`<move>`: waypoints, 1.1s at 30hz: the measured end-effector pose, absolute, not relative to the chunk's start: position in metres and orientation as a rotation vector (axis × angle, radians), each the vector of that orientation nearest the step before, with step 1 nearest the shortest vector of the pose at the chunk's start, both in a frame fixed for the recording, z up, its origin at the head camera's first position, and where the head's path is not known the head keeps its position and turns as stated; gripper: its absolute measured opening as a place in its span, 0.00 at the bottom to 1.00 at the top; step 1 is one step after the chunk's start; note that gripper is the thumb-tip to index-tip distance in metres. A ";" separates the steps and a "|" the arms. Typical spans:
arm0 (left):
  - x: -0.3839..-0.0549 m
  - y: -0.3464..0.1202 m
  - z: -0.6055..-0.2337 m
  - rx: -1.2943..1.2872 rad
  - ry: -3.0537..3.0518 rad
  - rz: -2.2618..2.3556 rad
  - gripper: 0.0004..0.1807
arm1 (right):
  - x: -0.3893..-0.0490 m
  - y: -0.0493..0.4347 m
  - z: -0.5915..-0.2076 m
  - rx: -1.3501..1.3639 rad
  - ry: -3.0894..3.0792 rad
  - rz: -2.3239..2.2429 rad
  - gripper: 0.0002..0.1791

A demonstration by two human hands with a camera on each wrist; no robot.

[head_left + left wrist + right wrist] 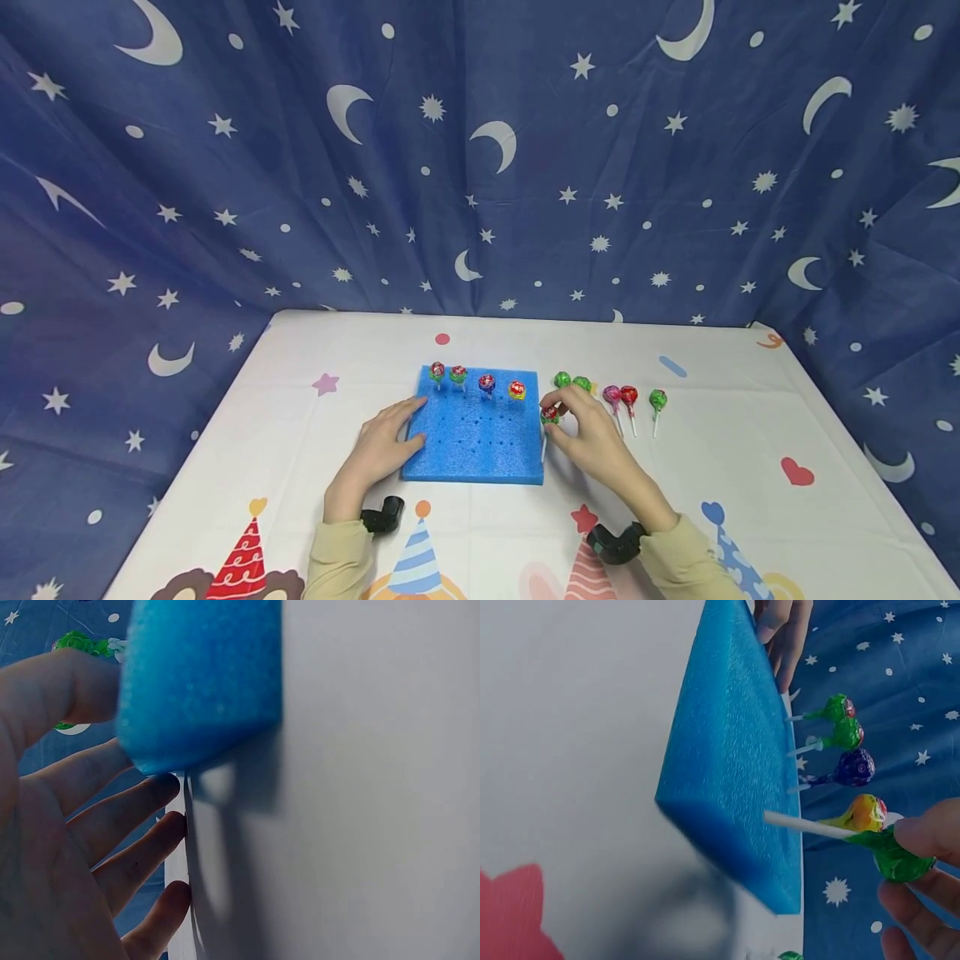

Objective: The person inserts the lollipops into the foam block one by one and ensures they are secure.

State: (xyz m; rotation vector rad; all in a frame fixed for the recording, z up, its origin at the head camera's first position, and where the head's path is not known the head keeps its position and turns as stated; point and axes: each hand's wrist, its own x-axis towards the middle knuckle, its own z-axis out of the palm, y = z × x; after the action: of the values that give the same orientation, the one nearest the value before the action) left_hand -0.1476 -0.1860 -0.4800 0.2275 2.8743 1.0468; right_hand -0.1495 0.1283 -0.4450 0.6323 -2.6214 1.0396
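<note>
My right hand (596, 442) pinches a lollipop (900, 859) by its green-wrapped head, just off the right edge of a blue foam board (468, 458). In the head view the lollipop's white stick points down; its tip seems apart from the board. Small holes dot the board. Along its far part stand two green-and-red lollipops (458, 374), a blue-purple lollipop (487, 384) and a yellow-and-red lollipop (517, 390). At the board's left edge rests my left hand (381, 446), its thumb and fingers spread and loosely extended.
Right of the board lie loose lollipops: a green pair (581, 383) partly behind my right hand, a pink one (612, 395), a red one (629, 395) and another green one (657, 400). A printed white cloth (750, 433) covers the table; a blue starry curtain (525, 250) hangs behind.
</note>
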 end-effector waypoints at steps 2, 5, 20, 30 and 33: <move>-0.147 -0.186 -0.480 0.224 2.873 1.051 0.32 | -0.150 0.126 -0.445 0.619 -2.601 1.065 0.19; -0.147 -0.186 -0.479 0.220 2.869 1.056 0.32 | -0.152 0.121 -0.445 0.598 -2.563 1.134 0.19; -0.146 -0.185 -0.480 0.207 2.876 1.055 0.32 | -0.161 0.104 -0.452 0.601 -2.385 1.372 0.19; -0.146 -0.186 -0.479 0.197 2.872 1.063 0.32 | -0.162 0.096 -0.459 0.578 -2.373 1.394 0.18; -0.146 -0.186 -0.479 0.205 2.874 1.057 0.32 | -0.164 0.094 -0.462 0.581 -2.372 1.372 0.18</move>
State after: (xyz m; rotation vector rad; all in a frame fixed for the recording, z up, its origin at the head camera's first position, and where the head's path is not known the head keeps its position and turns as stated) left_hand -0.1463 -0.1858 -0.4794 0.2045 2.8741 1.0569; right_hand -0.1636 0.0945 -0.4617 0.5810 -2.3724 1.3719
